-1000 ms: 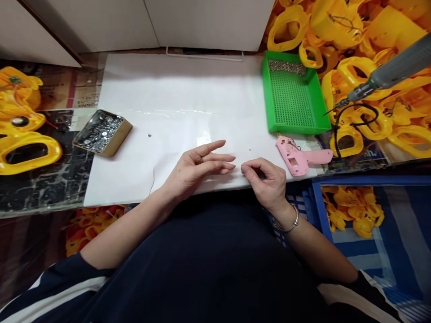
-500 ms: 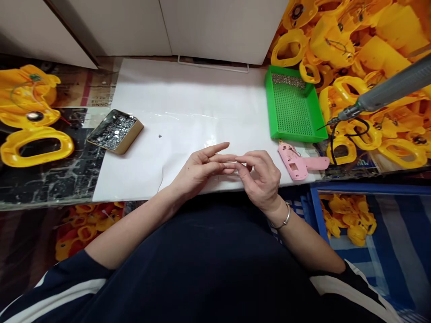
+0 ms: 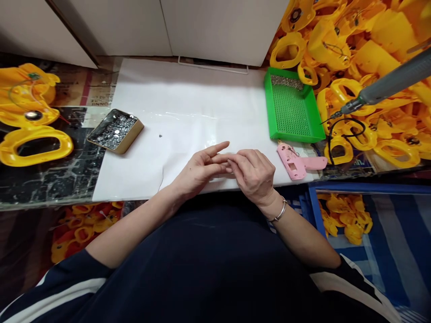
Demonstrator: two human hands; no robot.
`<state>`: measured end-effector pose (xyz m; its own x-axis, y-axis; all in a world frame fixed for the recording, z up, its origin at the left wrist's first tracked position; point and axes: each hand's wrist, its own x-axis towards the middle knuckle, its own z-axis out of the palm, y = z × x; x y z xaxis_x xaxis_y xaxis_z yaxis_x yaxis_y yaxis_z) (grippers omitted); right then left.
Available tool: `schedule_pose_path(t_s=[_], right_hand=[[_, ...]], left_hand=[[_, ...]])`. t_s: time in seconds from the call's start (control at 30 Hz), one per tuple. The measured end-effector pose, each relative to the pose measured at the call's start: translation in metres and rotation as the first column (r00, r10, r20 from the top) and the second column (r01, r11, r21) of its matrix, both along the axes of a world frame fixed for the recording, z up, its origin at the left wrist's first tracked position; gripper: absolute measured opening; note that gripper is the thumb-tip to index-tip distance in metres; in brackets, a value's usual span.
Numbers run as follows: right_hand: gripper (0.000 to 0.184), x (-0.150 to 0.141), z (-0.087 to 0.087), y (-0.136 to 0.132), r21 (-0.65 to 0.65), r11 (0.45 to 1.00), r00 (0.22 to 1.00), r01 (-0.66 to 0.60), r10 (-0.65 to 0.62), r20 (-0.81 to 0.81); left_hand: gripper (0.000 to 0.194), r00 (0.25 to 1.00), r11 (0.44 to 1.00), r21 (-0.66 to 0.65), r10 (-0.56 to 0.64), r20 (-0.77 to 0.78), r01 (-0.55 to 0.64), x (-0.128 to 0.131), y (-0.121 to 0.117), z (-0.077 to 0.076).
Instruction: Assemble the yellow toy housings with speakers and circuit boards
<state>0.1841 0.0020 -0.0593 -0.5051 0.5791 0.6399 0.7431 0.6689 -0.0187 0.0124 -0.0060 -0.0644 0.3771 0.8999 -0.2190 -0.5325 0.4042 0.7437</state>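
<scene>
My left hand (image 3: 198,169) is held over the front of the white board (image 3: 188,94), its fingers stretched out and pointing right. My right hand (image 3: 253,172) has its thumb and fingers closed around the fingertips of the left one. Whether anything small sits between those fingertips is hidden. Right of the hands, a pink plastic gun-shaped shell (image 3: 296,163) lies on its side at the board's edge. A single tiny dark piece (image 3: 160,136) rests on the board to the left.
A tin (image 3: 129,142) of small metal parts stands at left, near yellow plastic shells (image 3: 37,146). At right are a green basket (image 3: 298,134) with small screws, a hanging electric screwdriver (image 3: 380,85) and a heap of yellow shells (image 3: 387,58). Blue crates (image 3: 314,202) stand below.
My right hand has slid a little left along the fingers of my left hand, and its fingers have curled in more. My left hand has barely moved.
</scene>
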Motion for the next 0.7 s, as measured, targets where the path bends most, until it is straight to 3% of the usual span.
schedule_pose_path(t_s=[0.17, 0.37, 0.53, 0.7], right_hand=[[0.01, -0.001, -0.006, 0.002, -0.047, 0.999, 1.0, 0.016, -0.017, -0.025], [0.012, -0.001, -0.009, 0.006, -0.242, 0.97, 0.969, -0.025, -0.036, -0.244], [0.013, 0.002, -0.006, 0.005, -0.36, 0.927, 0.889, -0.105, -0.075, -0.452], [0.017, 0.004, -0.007, 0.001, -0.379, 0.908, 0.813, -0.178, -0.082, -0.577]], left_hand=[[0.073, 1.0, 1.0, -0.02, -0.011, 0.025, 0.011, 0.0, 0.001, 0.002], [0.07, 0.997, 0.998, -0.065, 0.012, 0.071, -0.007, -0.001, 0.002, 0.007], [0.07, 0.997, 0.997, -0.076, 0.002, 0.071, 0.003, -0.002, 0.002, 0.008], [0.071, 0.995, 0.994, -0.109, 0.038, 0.09, -0.028, -0.001, 0.003, 0.011]])
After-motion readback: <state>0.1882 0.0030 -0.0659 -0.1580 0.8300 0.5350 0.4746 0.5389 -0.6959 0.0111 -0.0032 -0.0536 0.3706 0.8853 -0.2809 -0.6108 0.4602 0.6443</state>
